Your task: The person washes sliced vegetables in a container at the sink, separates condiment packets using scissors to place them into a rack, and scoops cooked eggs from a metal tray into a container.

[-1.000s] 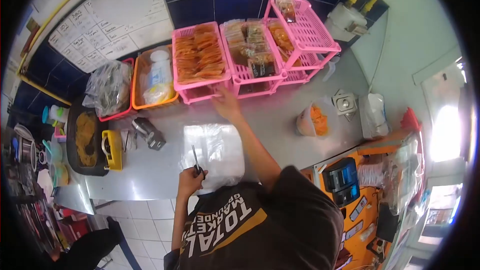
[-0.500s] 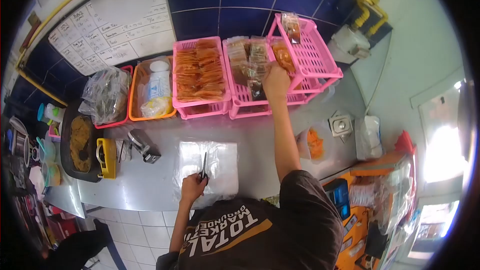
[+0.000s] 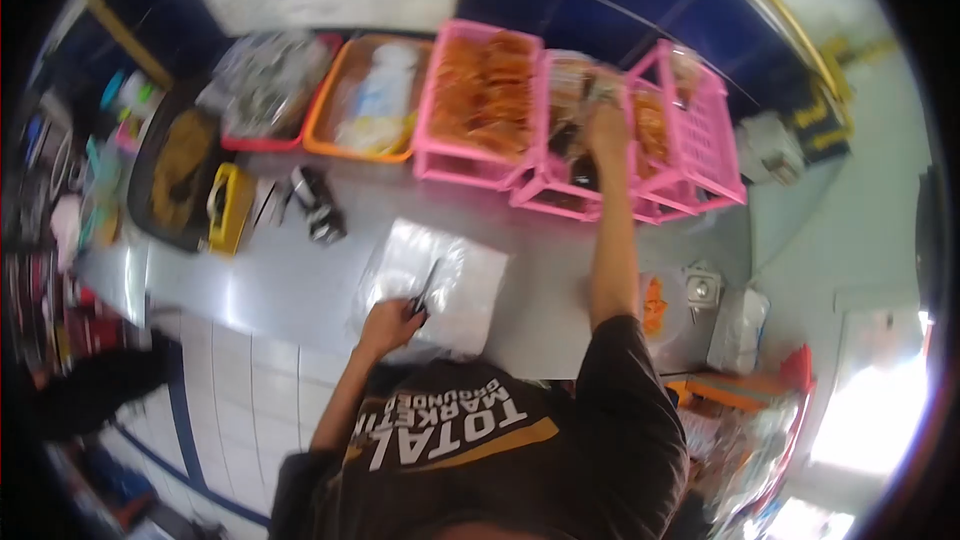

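Observation:
My left hand (image 3: pixel 390 328) is closed round the handles of dark scissors (image 3: pixel 428 290), whose blades point up over a stack of clear plastic bags (image 3: pixel 440 275) on the metal counter. Stretched far forward, my right hand (image 3: pixel 605 125) is at the middle pink basket (image 3: pixel 555 198), over its small packets (image 3: pixel 568 75). Its fingers are blurred, and what they touch or hold cannot be made out. To its left is a pink basket of orange packets (image 3: pixel 483 90); to its right, a tiered pink rack (image 3: pixel 705 135).
Along the back left are an orange basket (image 3: pixel 318 130) with a white bottle and a red basket (image 3: pixel 262 144) of bagged items. A black tray (image 3: pixel 150 175), a yellow tool (image 3: pixel 232 210) and a metal object (image 3: pixel 318 205) lie left. An orange-filled tub (image 3: pixel 675 310) is at right.
My right hand has moved from the left pink basket's front to the rack side, then back over the middle basket's packets. My left hand keeps the scissors. The view has shifted and tilted.

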The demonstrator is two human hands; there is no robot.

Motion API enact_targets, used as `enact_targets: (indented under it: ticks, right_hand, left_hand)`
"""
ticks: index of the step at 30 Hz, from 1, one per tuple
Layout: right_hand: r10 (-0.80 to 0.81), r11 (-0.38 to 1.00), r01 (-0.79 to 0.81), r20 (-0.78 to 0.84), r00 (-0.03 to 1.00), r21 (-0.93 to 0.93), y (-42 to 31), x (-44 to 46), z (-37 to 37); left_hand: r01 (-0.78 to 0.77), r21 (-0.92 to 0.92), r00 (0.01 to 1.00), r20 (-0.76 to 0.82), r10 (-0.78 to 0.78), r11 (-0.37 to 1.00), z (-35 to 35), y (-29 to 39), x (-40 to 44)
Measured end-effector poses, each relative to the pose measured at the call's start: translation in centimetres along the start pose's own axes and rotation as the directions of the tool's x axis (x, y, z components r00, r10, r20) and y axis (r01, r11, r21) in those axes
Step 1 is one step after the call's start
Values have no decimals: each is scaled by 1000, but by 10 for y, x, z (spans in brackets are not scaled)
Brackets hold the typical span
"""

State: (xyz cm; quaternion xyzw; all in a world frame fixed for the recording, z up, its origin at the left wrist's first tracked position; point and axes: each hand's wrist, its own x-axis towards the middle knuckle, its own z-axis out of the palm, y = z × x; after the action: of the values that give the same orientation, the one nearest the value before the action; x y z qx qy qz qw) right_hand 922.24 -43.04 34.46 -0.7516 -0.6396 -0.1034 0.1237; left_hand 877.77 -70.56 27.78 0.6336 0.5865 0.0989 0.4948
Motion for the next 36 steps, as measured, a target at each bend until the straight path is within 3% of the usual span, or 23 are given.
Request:
enact_targets:
  ticks: [1, 3, 6, 8, 9, 10, 12, 14, 16, 18, 20, 21, 23, 25, 28, 31, 32, 34, 35, 36]
  right_hand:
    - [-42, 997, 36, 82, 996, 66, -6, 0, -15]
    - [-180, 963, 162, 70, 981, 214, -19, -11, -34]
    - [-185, 955, 174, 26, 982, 239, -17, -18, -23]
    - [-212, 922, 238, -119, 970, 304, -40, -34, -63]
    - [-239, 916, 264, -117, 964, 304, -57, -47, -85]
    - [-194, 879, 228, -124, 973, 419, -80, -60, -110]
    - [-165, 828, 195, -103, 981, 525, -137, -86, -161]
    - [-232, 722, 215, -63, 971, 658, -199, -123, -197]
    - [-389, 510, 225, -10, 921, 830, -237, -138, -166]
    - [-557, 335, 110, 103, 824, 936, -293, -153, -140]
    - [-592, 280, 28, 150, 792, 960, -329, -170, -98]
    - [-567, 294, 13, 164, 807, 956, -327, -186, -94]
    - [-465, 641, 308, 37, 885, 703, -315, -211, -94]
    - [-393, 676, 268, 27, 919, 686, -266, -239, -65]
    - [-233, 660, -1, 206, 950, 752, -194, -281, -30]
    - [-92, 685, -135, 270, 959, 716, -184, -284, -54]
    - [-107, 674, -124, 263, 959, 728, -191, -277, -57]
    - [-187, 721, 49, 126, 974, 691, -210, -261, -63]
    - [-189, 713, 61, 107, 976, 699, -226, -251, -67]
    - [-259, 696, 186, 0, 966, 693, -248, -236, -71]
  left_hand:
    - [12, -11, 1000, 28, -12, 1000, -4, 5, -2]
    - [-1, -17, 999, 32, 2, 1000, -10, 6, -3]
    - [-68, 25, 996, -50, 70, 997, -4, -7, -3]
    - [-19, -3, 999, -50, 19, 1000, -4, -8, -8]
    - [-63, 10, 997, -52, 63, 998, -3, -11, -12]
    - [-108, 27, 992, -58, 110, 994, -4, -14, -12]
    - [-93, -66, 995, -45, 90, 993, -4, -16, -17]
    - [-72, -144, 997, -4, 72, 987, -3, -20, -23]
    - [-69, -224, 997, 21, 76, 972, -1, -20, -25]
    - [-100, -195, 994, 34, 109, 976, -1, -20, -28]
    - [-72, -213, 996, 40, 83, 974, -1, -17, -30]
    - [-102, -128, 995, -13, 101, 986, 2, -18, -31]
    - [-107, -75, 994, -37, 104, 991, 9, -24, -29]
    - [-64, 53, 992, -107, 69, 997, 13, -22, -26]
    - [-41, 176, 984, -161, 70, 983, 21, -5, -12]
    - [-59, 129, 984, -161, 80, 990, 45, 3, 18]
    - [-49, 136, 981, -179, 73, 990, 55, 3, 25]
    - [-74, -52, 980, -190, 63, 996, 70, -7, 39]
    - [-110, -76, 987, -130, 99, 991, 78, -21, 48]
    - [-147, -104, 988, -72, 140, 984, 82, -31, 53]
